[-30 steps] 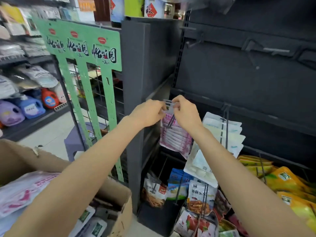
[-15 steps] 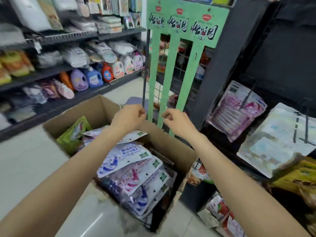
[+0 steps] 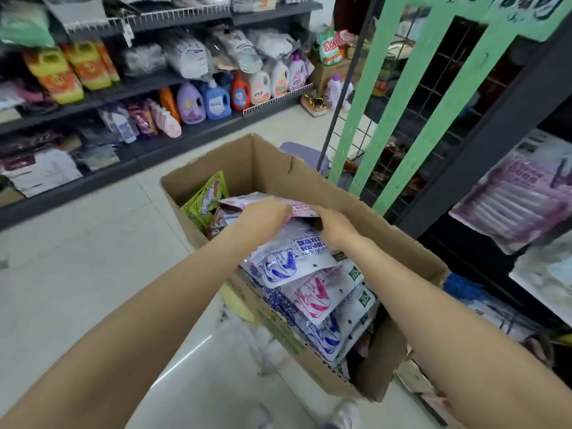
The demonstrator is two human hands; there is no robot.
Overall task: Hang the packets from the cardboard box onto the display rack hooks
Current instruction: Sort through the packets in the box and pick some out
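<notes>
Cardboard box (image 3: pixel 312 178), open, on the floor (image 3: pixel 93 258): holds a stack of white packets (image 3: pixel 309 274) printed blue and pink, with a green packet (image 3: pixel 207 202) upright at its far-left corner. Both hands inside the box at its far end: left hand (image 3: pixel 263 216) and right hand (image 3: pixel 335 226) each grip the top pink-and-white packet (image 3: pixel 297 207), held just above the stack. Right of the box, a dark display rack (image 3: pixel 483 125) carries 1 purple packet (image 3: pixel 520 193) hanging.

The cardboard box (image 3: pixel 309 181) stands on the floor (image 3: pixel 77 274), packets (image 3: pixel 309 274) stacked inside it. Left of the box runs a shelf of bottles (image 3: pixel 216 100); right of it, the display rack (image 3: pixel 510 196); behind it, a wire grid (image 3: pixel 411 119).
</notes>
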